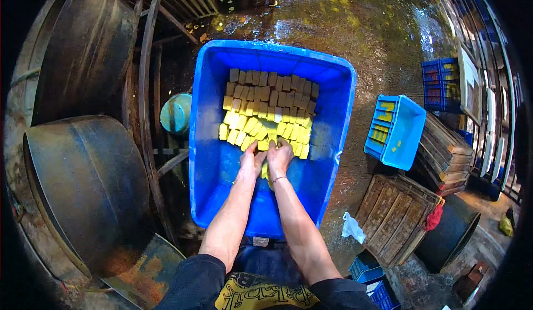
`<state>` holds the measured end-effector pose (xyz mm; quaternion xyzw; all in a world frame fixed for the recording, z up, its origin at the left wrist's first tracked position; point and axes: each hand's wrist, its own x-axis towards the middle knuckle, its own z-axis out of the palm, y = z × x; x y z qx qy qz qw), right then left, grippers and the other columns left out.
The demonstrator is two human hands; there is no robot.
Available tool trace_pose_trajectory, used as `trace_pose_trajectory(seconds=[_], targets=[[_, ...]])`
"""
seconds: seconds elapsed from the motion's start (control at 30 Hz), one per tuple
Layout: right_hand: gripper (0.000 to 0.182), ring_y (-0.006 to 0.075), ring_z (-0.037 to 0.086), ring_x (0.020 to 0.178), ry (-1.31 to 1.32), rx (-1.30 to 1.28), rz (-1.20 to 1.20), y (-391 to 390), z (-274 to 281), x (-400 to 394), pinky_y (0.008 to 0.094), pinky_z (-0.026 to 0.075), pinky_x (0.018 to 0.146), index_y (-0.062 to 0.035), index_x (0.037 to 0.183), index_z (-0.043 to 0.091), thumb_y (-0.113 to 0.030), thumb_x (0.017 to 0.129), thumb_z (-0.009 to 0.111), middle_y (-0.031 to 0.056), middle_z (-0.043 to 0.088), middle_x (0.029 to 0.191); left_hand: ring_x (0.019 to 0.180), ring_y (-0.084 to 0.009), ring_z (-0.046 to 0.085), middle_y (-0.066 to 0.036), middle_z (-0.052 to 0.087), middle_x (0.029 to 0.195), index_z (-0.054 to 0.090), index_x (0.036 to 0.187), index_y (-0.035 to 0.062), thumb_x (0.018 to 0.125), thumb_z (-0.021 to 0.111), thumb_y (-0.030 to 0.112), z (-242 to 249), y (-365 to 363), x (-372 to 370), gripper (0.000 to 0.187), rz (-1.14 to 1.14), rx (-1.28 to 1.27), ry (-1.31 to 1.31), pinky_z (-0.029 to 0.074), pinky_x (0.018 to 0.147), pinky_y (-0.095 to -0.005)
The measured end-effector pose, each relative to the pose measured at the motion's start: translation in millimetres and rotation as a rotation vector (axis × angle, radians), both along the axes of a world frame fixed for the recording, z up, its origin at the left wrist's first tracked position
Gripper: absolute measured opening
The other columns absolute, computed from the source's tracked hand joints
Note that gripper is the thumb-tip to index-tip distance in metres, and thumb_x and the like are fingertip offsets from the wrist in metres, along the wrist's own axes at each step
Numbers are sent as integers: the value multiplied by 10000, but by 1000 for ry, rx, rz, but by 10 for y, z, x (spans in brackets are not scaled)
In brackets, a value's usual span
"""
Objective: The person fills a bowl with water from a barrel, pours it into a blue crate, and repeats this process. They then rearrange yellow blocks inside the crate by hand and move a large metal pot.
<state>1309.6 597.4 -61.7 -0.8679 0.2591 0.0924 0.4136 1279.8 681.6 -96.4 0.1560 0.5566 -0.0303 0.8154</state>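
While reaching into the deep blue plastic tub (345, 115), apparently aligning yellow rectangular blocks (240, 122) with left hand (251, 161) and right hand (280, 158) curled narrow; cannot tell if gripping any. Probably needs gentle, even pressure.

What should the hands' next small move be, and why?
Probably squaring up the yellow blocks at the fingertips with the nearest row: left hand and right hand meet near its middle, while a few blocks lie apart from it, between the wrists.

Blocks (266, 101) inside large tub (222, 196)
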Motion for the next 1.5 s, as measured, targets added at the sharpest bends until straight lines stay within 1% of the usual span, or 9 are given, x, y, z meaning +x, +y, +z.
trace_pose_trajectory(seconds=[0.1,0.37,0.43,0.63,0.8,0.9,1.1,1.2,1.5], targets=[[349,393,617,827,39,-115,76,57,36,58,433,481,730,39,948,639,-246,747,650,249,638,848,974,-294,577,-150,550,1117,471,1172,-28,844,625,122,-28,-21,-6,392,-48,57,82,530,806,-402],[353,369,593,937,21,-80,82,239,141,161,408,459,831,73,1037,605,-131,750,635,288,602,987,923,-299,605,-179,559,1074,422,1182,-62,852,599,88,-43,44,73,403,-30,-108,27,537,795,-382],[363,378,593,922,-12,-50,69,233,81,207,415,462,821,62,1071,590,-122,760,622,287,597,994,896,-291,607,-184,563,1043,419,1173,-58,842,613,101,-417,81,-15,415,-16,-171,5,537,787,-371],[390,298,621,924,-200,273,-120,202,-158,60,359,492,788,60,1166,476,-31,786,486,241,613,1022,892,-262,610,-150,584,1019,503,1101,-42,841,621,114,-428,-10,115,325,85,-247,-33,535,789,-348],[370,197,611,807,60,181,-299,-8,189,-322,294,500,712,52,1075,495,-64,736,589,175,620,920,882,-236,609,-132,594,1013,529,1071,-31,835,630,105,-200,-47,79,291,117,-97,-8,539,766,-334],[476,241,613,795,93,183,-411,21,91,-503,320,500,719,67,1065,508,-160,689,693,185,619,895,848,-233,613,-130,594,983,568,1001,-26,805,652,57,-181,-5,114,229,61,-98,24,551,736,-306],[786,381,460,1096,421,-104,-377,85,-62,-372,452,385,915,66,1089,529,-437,544,790,297,480,1150,791,-269,620,-158,582,969,548,1015,-53,801,640,57,-273,42,111,258,31,-122,166,573,736,-342],[769,391,465,1089,388,-149,-313,76,-32,-375,447,390,907,45,1105,529,-422,553,790,275,489,1147,932,-275,602,-163,594,1012,545,1010,-37,838,601,88,-259,22,51,221,-2,-56,98,563,784,-341],[569,364,578,928,-8,-92,-250,116,-256,-483,427,449,808,-2,1068,563,-285,617,764,223,613,974,899,-286,610,-177,587,1000,533,988,-58,832,604,76,-80,88,89,217,18,-123,111,570,781,-354]])
